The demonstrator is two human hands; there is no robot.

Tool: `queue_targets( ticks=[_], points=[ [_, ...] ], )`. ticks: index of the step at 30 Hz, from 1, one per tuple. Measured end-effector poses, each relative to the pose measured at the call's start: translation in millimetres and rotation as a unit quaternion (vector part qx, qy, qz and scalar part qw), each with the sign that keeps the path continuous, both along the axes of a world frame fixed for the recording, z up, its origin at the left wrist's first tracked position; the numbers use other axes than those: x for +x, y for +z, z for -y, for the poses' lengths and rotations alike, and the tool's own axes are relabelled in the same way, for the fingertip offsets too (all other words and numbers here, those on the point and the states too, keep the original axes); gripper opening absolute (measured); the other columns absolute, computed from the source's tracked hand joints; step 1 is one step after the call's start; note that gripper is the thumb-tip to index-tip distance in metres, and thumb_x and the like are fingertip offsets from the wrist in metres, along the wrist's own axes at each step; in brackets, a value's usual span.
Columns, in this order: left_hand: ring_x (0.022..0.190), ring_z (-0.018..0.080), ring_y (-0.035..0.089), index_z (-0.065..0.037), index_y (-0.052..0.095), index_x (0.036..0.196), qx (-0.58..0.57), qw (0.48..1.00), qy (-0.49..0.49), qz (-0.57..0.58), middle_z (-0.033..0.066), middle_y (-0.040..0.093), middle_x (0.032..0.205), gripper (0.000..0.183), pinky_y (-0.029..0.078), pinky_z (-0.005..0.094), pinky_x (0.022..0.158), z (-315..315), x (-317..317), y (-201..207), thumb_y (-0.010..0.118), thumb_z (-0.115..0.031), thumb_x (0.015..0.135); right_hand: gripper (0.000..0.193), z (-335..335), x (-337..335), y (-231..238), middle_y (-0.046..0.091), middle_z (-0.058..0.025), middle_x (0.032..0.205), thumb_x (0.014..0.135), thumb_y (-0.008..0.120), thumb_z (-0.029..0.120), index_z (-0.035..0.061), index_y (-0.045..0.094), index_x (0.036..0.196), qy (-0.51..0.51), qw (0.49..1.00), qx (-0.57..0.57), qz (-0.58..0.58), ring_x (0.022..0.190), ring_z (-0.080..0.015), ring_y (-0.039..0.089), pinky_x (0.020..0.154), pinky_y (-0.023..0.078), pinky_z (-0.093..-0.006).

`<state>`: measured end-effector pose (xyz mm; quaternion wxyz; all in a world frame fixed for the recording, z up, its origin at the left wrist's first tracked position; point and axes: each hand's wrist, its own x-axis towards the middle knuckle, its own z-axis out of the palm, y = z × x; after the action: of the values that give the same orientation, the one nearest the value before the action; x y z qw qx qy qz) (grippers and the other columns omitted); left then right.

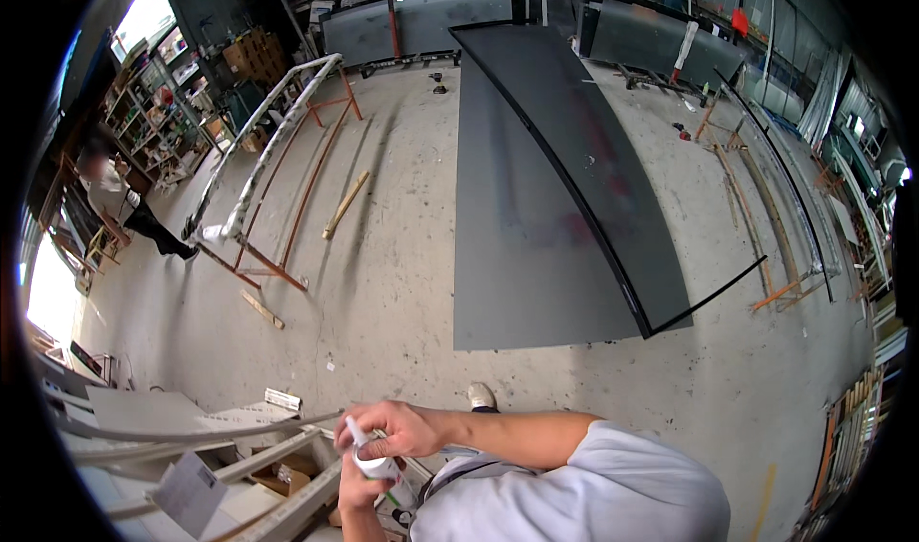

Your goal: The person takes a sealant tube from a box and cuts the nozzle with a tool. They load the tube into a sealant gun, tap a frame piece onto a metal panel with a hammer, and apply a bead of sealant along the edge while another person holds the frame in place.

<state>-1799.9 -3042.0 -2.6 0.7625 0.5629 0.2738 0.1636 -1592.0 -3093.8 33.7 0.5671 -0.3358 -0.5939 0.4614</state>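
Observation:
A white bottle with a pointed nozzle [377, 466] is held close to my body at the lower middle, tilted, with a bit of green on its lower side. My left hand [356, 492] wraps round the bottle from below. From the right, my right hand [400, 429] reaches across, its fingers curled about the nozzle end at the top. Part of the bottle is hidden by my fingers. Just left of both hands stands a stack of pale frame pieces and bars [278, 456], with a paper sheet [190, 492] lying over it.
A large dark grey panel [536, 283] covers the middle floor, with a black angled strip [574, 188] across it. Left stands an orange-legged rack [321, 173] near a person [124, 197]. Wooden sticks [347, 204] lie on the floor; orange trestles [766, 226] stand right.

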Motion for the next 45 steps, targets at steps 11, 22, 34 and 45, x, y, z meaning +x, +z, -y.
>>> queue_targets(
  ticks=[11,22,34,45],
  points=[
    [0.081,0.0253,0.068,0.004,0.054,0.112,0.078,0.989,0.126,0.011,0.0145,0.065,0.093,0.062,0.056,0.0354,0.069,-127,125,42,0.071,-0.008,0.054,0.024,-116,75,18,0.067,-0.0149,0.113,0.098,0.063,0.02,-0.0028,0.065,0.104,-0.091,0.991,-0.043,-0.085,0.118,-0.0216,0.059,0.101,0.043,-0.0333],
    [0.074,0.0174,0.064,0.002,0.064,0.093,0.019,0.975,-0.22,-0.018,0.0074,0.066,0.087,0.034,0.052,0.0314,0.068,-294,191,32,0.072,-0.005,0.061,0.019,-206,118,25,0.067,-0.0064,0.112,0.103,0.055,0.014,-0.0015,0.066,0.105,-0.2,0.966,-0.032,-0.158,0.135,-0.0273,0.048,0.107,0.041,-0.0386],
    [0.087,0.0158,0.059,0.007,0.061,0.113,0.085,0.993,-0.069,0.035,0.0094,0.064,0.091,0.036,0.049,0.032,0.073,-353,252,21,0.058,-0.019,0.088,0.044,-243,70,-47,0.061,-0.0119,0.108,0.083,0.068,0.005,0.0009,0.052,0.123,-0.36,0.862,-0.273,-0.229,0.103,-0.0245,0.063,0.087,0.054,-0.038],
    [0.076,0.0296,0.065,0.006,0.064,0.097,0.355,0.813,-0.351,0.3,0.0165,0.066,0.084,0.033,0.053,0.0395,0.07,-331,189,79,0.065,-0.017,0.073,0.053,-295,107,-74,0.056,-0.0251,0.117,0.086,0.056,0.022,-0.0076,0.042,0.127,-0.104,0.629,-0.271,-0.721,0.098,-0.0367,0.063,0.088,0.058,-0.0436]
  ],
)
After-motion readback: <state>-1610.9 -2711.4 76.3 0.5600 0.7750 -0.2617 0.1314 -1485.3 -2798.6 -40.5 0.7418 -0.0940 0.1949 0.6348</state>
